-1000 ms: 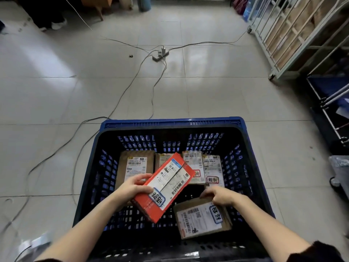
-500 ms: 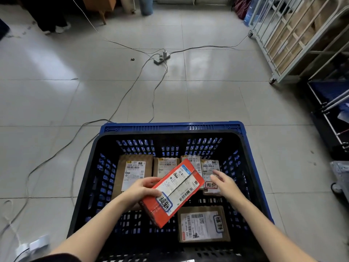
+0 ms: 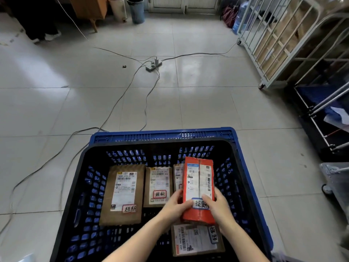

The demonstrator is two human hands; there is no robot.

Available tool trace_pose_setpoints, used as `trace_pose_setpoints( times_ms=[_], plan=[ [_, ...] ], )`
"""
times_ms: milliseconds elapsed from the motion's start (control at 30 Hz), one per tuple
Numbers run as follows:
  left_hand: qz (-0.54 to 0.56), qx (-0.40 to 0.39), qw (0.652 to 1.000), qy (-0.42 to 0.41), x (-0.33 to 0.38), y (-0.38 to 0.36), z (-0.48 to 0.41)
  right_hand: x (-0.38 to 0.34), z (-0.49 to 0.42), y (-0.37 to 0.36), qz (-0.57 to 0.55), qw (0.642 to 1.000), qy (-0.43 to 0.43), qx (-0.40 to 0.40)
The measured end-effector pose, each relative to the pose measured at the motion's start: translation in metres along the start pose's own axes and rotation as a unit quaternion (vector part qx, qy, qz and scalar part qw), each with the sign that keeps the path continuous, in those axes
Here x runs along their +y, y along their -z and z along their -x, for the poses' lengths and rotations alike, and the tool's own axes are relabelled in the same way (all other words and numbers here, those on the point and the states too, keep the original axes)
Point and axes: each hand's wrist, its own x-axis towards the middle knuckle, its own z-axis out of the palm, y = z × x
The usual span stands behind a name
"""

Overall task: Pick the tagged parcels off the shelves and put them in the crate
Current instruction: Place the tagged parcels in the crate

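Inside the blue crate (image 3: 162, 134), a brown tagged parcel (image 3: 196, 241) lies flat at the near end; just above it, the left hand (image 3: 174, 206) and right hand (image 3: 219, 208) both grasp the near end of a red parcel (image 3: 199, 186), thumbs on its labelled face, its length pointing away over the crate's right half; further in, a large brown parcel (image 3: 122, 193) and a smaller brown parcel (image 3: 158, 186) lie flat side by side; beyond the rim, cables (image 3: 145, 110) cross the tiled floor (image 3: 56, 110) to a power strip (image 3: 154, 65); a wheeled rack (image 3: 268, 53) stands far right.

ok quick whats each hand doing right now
Left hand: grips the red parcel by its left edge.
Right hand: grips the same red parcel from the right, thumb over its label.
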Motion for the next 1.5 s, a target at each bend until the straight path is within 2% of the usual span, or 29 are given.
trace_pose_setpoints(
  times_ms=[100,200,333,567,700,933,1067,1167,1333,1500],
  plan=[
    [-0.03,-0.023,0.999,-0.005,0.001,-0.028,-0.015,0.005,-0.005,0.014,0.139,0.986,0.031,0.091],
    [-0.034,-0.01,0.999,-0.005,-0.003,-0.046,-0.024,0.01,-0.014,0.023,0.206,0.971,0.051,0.11],
    [-0.088,0.026,0.996,-0.008,-0.004,-0.047,-0.03,0.013,-0.021,0.021,0.232,0.964,0.096,0.091],
    [-0.177,0.033,0.984,-0.016,0.007,-0.045,-0.035,0.015,-0.023,0.022,0.224,0.964,0.119,0.076],
    [-0.274,0.039,0.96,-0.043,0.01,-0.044,-0.027,0.015,-0.016,0.021,0.24,0.962,0.114,0.068],
    [-0.458,0.083,0.879,-0.109,0.02,-0.028,-0.002,0.015,0.009,0.026,0.289,0.94,0.168,0.068],
    [-0.622,0.111,0.765,-0.122,0.026,-0.018,0.016,0.012,0.03,0.032,0.345,0.918,0.178,0.087],
    [-0.69,0.103,0.703,-0.138,0.03,-0.017,0.032,0.009,0.049,0.033,0.396,0.893,0.191,0.101],
    [-0.736,0.074,0.65,-0.172,0.038,-0.012,0.065,0.01,0.091,0.03,0.436,0.87,0.181,0.138],
    [-0.753,0.038,0.618,-0.225,0.047,-0.01,0.102,0.017,0.146,0.028,0.429,0.867,0.157,0.199]
  ],
)
